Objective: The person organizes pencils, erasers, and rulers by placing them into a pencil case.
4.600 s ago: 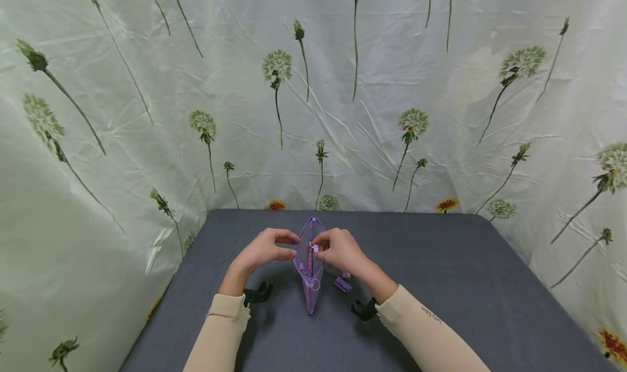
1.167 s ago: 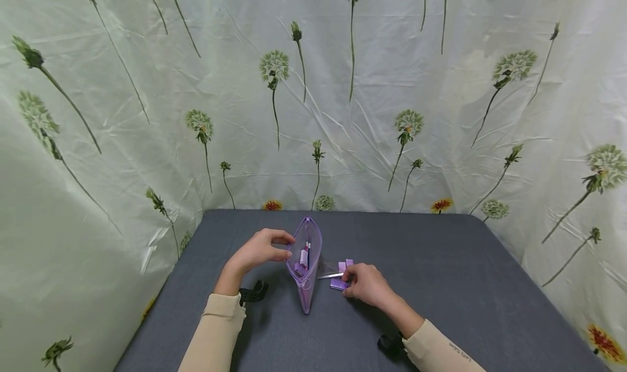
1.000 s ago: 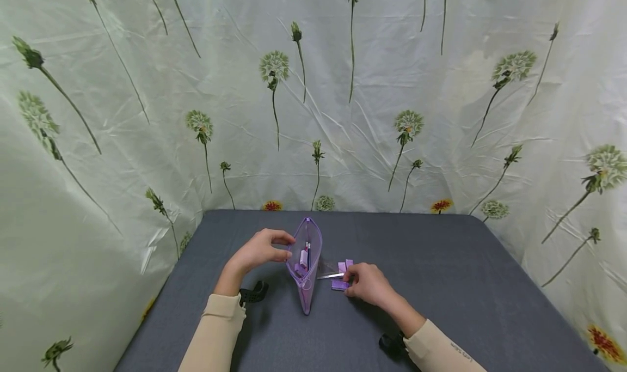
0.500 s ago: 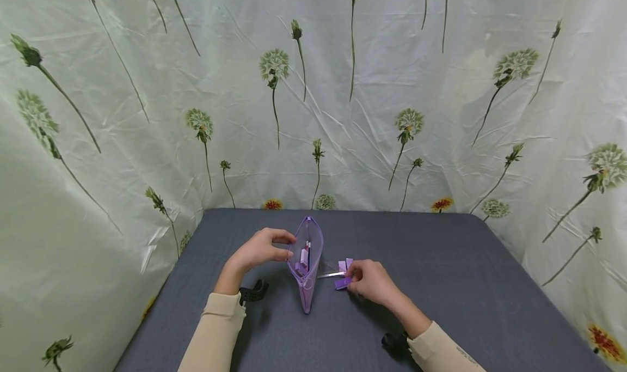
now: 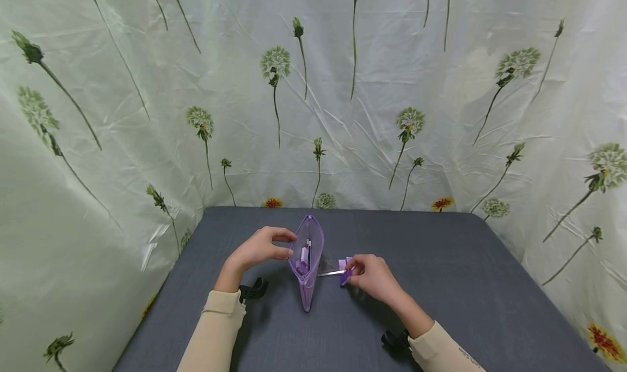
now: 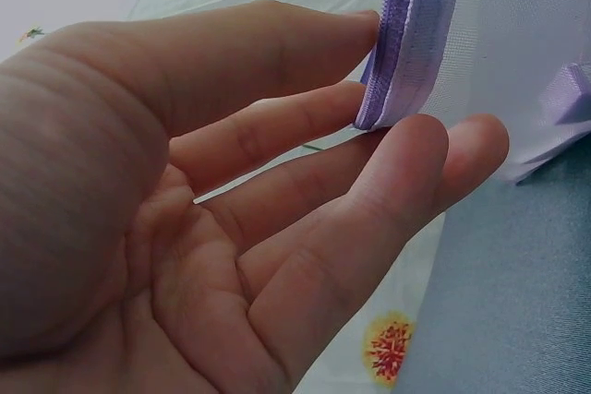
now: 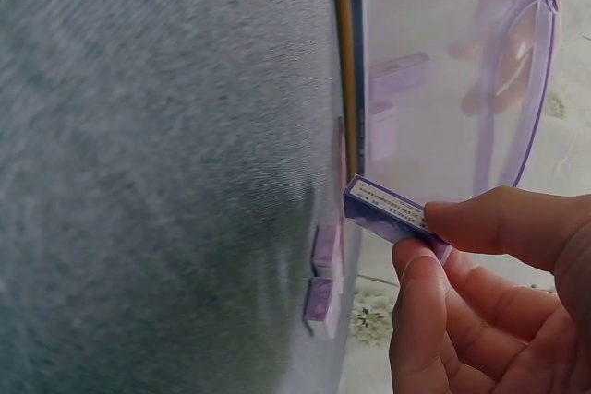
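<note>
A lilac mesh zip pencil case (image 5: 307,296) stands with its mouth spread wide. My left hand (image 5: 262,247) holds its left rim between thumb and fingers; the left wrist view shows the fingertips at the purple zip (image 6: 399,34). Inside lie a pink-white block (image 5: 304,256), a purple block and upright pencils (image 5: 309,247). To the right of the case, my right hand (image 5: 374,276) pinches a small purple block with a barcode label (image 7: 383,209) between thumb and fingers. In the right wrist view it is held at a slant, one end pointing toward the case.
Two small lilac blocks (image 7: 320,306) lie on the dark grey table (image 5: 441,296) beside the right fingertips. A thin shiny strip (image 5: 331,274) lies between the case and these blocks. A white curtain with dandelion prints (image 5: 372,89) hangs behind and beside the table.
My right hand has let the pink-white block go inside the pencil case and moved right to the table. It has taken hold of the purple block and turned it. My left hand stays at the rim.
</note>
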{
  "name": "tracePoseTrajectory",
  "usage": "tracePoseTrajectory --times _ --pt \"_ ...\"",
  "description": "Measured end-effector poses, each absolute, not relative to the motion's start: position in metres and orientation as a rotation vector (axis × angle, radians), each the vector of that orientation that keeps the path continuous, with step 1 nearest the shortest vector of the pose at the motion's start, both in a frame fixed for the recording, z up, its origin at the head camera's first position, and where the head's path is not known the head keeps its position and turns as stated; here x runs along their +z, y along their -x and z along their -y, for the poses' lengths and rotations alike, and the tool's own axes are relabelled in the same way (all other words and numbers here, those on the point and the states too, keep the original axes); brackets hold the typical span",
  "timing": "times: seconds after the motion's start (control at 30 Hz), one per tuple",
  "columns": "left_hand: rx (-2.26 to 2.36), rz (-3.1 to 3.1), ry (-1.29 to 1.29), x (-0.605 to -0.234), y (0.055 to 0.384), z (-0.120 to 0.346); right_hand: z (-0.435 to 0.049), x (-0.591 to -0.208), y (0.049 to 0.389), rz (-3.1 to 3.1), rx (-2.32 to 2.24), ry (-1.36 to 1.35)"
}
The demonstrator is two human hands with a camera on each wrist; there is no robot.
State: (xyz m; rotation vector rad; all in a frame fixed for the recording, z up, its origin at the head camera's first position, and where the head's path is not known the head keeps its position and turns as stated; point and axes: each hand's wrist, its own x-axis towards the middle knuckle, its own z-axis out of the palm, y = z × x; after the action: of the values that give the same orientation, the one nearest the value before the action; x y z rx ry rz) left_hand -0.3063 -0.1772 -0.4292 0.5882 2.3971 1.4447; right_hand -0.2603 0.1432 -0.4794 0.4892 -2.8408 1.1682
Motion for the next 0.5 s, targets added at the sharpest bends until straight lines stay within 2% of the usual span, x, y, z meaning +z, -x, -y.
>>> tracePoseTrajectory --times 0.5 --pt "1.445 -2.403 -0.603 -0.429 0.305 0.177 -0.139 -0.457 0.256 2.783 1.298 -0.483"
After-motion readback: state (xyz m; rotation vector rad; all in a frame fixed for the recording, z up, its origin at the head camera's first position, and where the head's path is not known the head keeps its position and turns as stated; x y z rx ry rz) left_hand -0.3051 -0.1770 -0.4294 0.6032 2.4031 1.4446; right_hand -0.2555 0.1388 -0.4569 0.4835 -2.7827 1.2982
